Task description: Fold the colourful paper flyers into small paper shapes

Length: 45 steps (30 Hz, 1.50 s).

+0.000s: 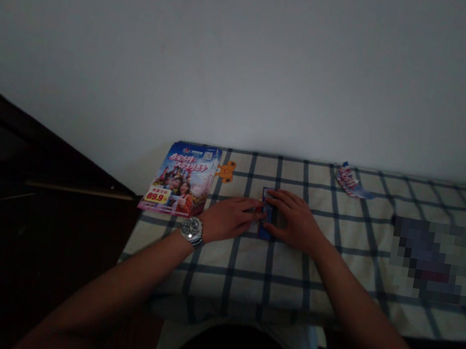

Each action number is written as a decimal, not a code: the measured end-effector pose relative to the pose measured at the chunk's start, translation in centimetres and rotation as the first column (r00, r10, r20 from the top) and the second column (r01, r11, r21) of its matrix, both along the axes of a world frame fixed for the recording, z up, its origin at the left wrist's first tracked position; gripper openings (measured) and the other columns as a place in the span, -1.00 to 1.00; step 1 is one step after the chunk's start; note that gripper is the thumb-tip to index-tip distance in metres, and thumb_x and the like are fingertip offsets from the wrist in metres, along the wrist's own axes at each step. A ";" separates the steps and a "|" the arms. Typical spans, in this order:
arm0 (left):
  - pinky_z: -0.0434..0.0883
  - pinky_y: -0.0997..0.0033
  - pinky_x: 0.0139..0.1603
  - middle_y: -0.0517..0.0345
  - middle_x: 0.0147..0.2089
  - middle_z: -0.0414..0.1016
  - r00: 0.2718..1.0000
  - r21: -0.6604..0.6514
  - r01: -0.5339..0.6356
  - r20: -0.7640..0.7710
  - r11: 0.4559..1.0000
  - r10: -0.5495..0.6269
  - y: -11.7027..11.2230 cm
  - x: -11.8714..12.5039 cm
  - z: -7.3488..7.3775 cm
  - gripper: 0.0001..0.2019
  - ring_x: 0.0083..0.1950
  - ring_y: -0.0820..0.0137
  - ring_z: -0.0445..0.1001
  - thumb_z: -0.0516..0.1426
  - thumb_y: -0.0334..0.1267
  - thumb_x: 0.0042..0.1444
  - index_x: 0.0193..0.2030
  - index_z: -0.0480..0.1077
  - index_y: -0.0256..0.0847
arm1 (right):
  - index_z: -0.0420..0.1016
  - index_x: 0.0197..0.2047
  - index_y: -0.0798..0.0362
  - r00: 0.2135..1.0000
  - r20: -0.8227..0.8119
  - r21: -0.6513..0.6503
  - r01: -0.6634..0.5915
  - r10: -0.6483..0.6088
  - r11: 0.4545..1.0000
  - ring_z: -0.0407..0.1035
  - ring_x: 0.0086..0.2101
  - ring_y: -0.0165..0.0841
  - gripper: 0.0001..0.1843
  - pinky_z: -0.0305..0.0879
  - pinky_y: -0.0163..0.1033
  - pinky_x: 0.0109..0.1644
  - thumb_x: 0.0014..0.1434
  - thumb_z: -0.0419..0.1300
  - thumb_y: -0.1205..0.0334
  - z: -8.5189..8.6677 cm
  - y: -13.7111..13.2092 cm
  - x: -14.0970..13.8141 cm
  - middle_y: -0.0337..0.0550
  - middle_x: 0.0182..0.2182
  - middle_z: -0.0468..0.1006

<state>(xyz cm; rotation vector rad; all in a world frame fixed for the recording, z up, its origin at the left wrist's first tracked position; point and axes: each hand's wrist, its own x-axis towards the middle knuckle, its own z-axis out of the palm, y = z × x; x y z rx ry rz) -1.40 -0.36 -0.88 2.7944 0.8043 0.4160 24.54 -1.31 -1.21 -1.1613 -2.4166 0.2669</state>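
Observation:
A narrow folded blue leaflet [266, 227] lies on the checked tablecloth between my two hands. My left hand [228, 219], with a metal watch [191, 230] on its wrist, reaches in from the left, its fingertips pressed on the leaflet's left edge. From the other side my right hand [298, 223] grips the leaflet, fingers over its upper part and thumb lower down. To the left sits a stack of printed leaflets [183, 181] showing a castle, people and the price 89.9.
The blue and white checked tablecloth [286, 283] covers a table against a pale wall [251, 59]. An orange bear-shaped piece [227, 171] lies beside the stack. Crumpled printed paper [349, 181] rests near the wall. A dark object [425, 258], blurred by pixels, lies at right.

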 end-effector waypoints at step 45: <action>0.39 0.10 0.33 0.03 0.39 0.34 1.000 -0.021 -0.003 0.028 1.000 0.004 0.0 0.3 0.1 -0.51 0.33 0.25 0.38 0.07 -0.39 0.30 0.37 0.28 -0.12 | 0.35 0.33 -0.10 1.000 -0.007 0.017 0.007 -0.007 1.000 0.27 0.28 0.01 -0.32 0.25 0.26 0.33 0.18 0.34 -0.02 -0.3 0.0 0.0 -0.04 0.30 0.41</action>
